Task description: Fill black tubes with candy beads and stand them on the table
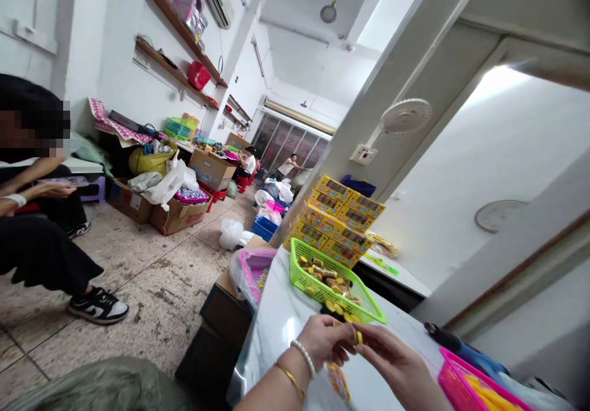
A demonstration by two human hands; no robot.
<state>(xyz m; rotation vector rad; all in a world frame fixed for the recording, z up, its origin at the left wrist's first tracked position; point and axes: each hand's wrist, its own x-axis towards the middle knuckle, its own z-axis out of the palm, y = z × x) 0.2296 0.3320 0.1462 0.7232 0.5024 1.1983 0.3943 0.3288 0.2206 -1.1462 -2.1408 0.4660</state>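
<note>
My left hand (326, 341), with a pearl bracelet and a gold bangle on its wrist, pinches a small yellow-capped piece (358, 337) over the white marbled table (279, 313). From the other side my right hand (386, 348) meets it, its fingertips closed on the same piece; most of the piece is hidden by the fingers. Just beyond the hands, several yellow-capped pieces (340, 310) lie by the near end of a green basket (304, 283). Inside the basket are more small brown-and-gold tubes (338, 285) with yellow caps. A colourful printed wrapper or sheet (338, 381) lies below the hands.
Yellow printed boxes (334, 220) are stacked behind the basket. A pink basket (454, 374) with yellow pieces stands at the right. Beside the table's left edge is a pink tray (251, 270) on cartons (221, 313). A seated person (41, 214) is at the left; others are farther back.
</note>
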